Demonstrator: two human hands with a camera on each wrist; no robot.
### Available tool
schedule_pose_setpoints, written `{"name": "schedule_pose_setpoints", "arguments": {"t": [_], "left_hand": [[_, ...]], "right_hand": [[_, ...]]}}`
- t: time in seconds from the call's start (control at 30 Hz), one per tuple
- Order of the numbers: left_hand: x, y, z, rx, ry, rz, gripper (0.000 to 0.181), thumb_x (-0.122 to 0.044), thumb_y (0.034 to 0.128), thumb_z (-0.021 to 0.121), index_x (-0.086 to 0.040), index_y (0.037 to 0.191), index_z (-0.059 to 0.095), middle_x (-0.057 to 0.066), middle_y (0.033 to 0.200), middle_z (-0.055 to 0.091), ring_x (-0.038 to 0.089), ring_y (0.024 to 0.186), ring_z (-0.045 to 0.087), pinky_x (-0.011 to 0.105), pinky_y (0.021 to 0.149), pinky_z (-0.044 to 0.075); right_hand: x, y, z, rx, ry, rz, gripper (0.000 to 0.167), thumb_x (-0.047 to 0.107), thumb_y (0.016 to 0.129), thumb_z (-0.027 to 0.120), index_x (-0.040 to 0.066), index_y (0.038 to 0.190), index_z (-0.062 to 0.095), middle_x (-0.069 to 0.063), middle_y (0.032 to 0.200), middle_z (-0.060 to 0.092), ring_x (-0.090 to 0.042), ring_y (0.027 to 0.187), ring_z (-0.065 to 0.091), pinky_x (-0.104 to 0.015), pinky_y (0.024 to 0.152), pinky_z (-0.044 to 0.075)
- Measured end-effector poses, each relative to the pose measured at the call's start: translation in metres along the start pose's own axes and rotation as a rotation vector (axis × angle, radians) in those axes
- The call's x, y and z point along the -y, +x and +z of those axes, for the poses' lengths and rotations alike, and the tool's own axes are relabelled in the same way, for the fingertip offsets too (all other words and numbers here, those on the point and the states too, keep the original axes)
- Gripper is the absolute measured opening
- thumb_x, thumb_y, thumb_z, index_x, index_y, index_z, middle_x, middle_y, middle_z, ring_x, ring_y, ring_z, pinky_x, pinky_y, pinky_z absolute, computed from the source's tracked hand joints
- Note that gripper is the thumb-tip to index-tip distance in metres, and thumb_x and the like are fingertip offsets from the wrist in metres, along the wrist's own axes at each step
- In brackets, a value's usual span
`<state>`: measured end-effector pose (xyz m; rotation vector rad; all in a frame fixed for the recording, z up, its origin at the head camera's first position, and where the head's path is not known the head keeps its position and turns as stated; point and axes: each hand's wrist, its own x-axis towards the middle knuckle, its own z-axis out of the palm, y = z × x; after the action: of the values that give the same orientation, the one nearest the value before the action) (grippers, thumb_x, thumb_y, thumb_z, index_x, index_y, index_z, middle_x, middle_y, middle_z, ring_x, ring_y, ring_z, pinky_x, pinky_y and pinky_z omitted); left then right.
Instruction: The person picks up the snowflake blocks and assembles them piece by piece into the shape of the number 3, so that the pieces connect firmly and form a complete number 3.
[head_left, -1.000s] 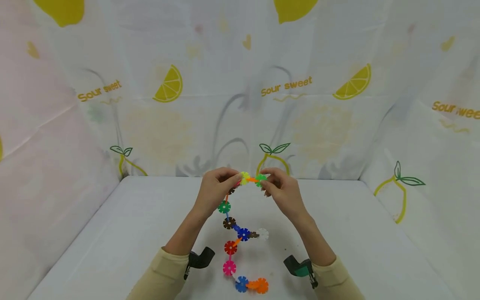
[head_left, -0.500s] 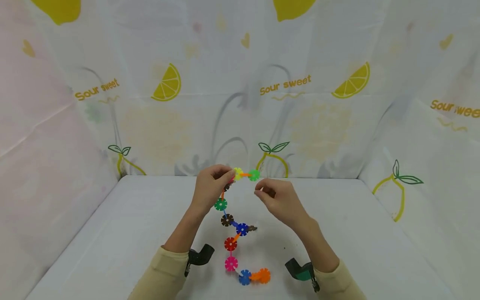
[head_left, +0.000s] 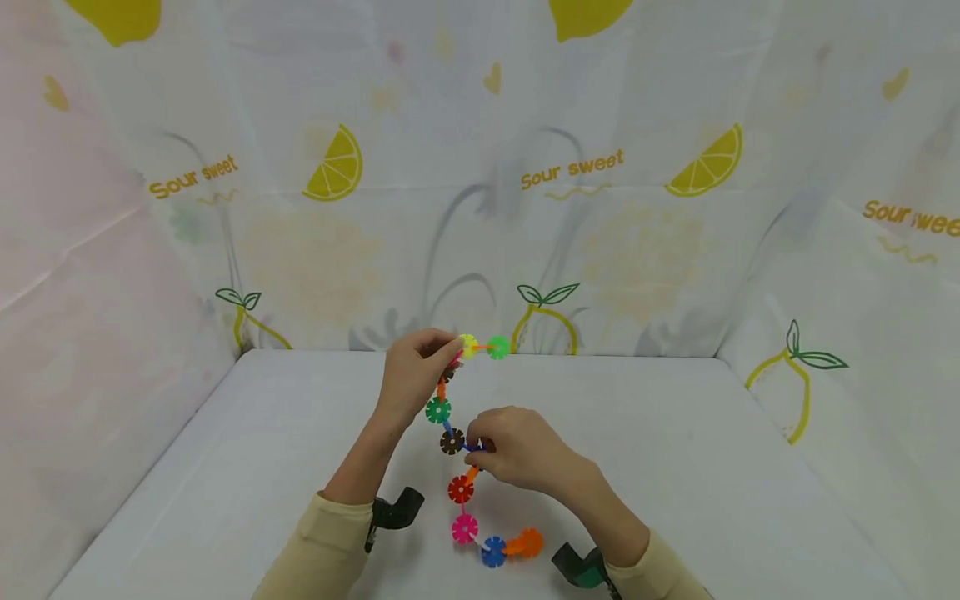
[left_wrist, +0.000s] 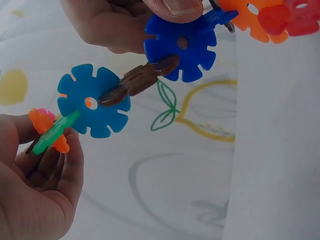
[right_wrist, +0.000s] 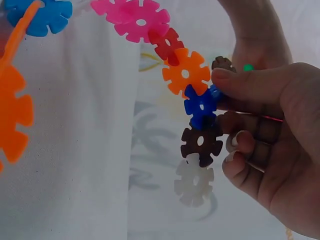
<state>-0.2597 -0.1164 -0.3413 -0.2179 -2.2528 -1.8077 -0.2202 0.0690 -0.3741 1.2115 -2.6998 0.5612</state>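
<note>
A branching chain of slotted plastic snowflake discs hangs in the air between both hands. My left hand [head_left: 411,375] pinches its upper end by a pink disc, beside a yellow disc [head_left: 468,346]; an orange link and a light green disc [head_left: 498,347] stick out to the right. Lower down, my right hand [head_left: 528,450] pinches a dark blue disc [left_wrist: 162,47], its thumb on the face. In the right wrist view, a brown disc [right_wrist: 190,141] and a white disc [right_wrist: 192,187] dangle from that spot. The head view hides most of this joint behind the right fingers.
The chain's lower part runs through a red disc [head_left: 461,489], a pink disc [head_left: 465,528] and a blue disc [head_left: 493,552] to an orange disc [head_left: 531,542]. Below lies a white-covered table [head_left: 285,442], enclosed by lemon-printed cloth [head_left: 420,250].
My right hand has let go of the light green disc, moved down and left, and taken hold of the dark blue disc. The left hand has shifted slightly left, still pinching the chain.
</note>
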Motion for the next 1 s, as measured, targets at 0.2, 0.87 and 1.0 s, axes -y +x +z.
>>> {"name": "schedule_pose_setpoints", "arguments": {"t": [0.2,0.87,1.0], "left_hand": [[0.006,0.003,-0.003,0.017,-0.008,-0.008,0.026,-0.032,0.0920,0.071,-0.009,0.103,0.074,0.011,0.085,0.068,0.018,0.067,0.064,0.026,0.063,0.056],[0.011,0.013,-0.022,0.220,-0.244,-0.095,0.031,-0.019,0.0989,0.059,0.004,0.120,0.064,0.009,0.109,0.063,0.013,0.083,0.062,0.027,0.087,0.056],[0.014,0.013,-0.023,0.269,-0.263,-0.097,0.029,-0.014,0.0994,0.056,0.007,0.118,0.063,0.002,0.106,0.064,0.013,0.085,0.064,0.025,0.087,0.056]], "right_hand": [[-0.002,-0.003,-0.002,-0.031,0.000,-0.020,0.009,0.020,0.087,0.076,0.017,0.081,0.070,0.010,0.073,0.063,-0.001,0.065,0.050,-0.013,0.061,0.044],[-0.019,-0.014,-0.012,-0.039,0.522,0.007,0.008,0.005,0.093,0.066,0.010,0.091,0.072,-0.001,0.085,0.074,-0.003,0.072,0.066,-0.023,0.073,0.057],[-0.024,-0.016,-0.012,-0.044,0.671,0.049,0.008,0.006,0.094,0.064,0.008,0.092,0.072,-0.008,0.086,0.074,-0.008,0.074,0.070,-0.027,0.075,0.059]]}}
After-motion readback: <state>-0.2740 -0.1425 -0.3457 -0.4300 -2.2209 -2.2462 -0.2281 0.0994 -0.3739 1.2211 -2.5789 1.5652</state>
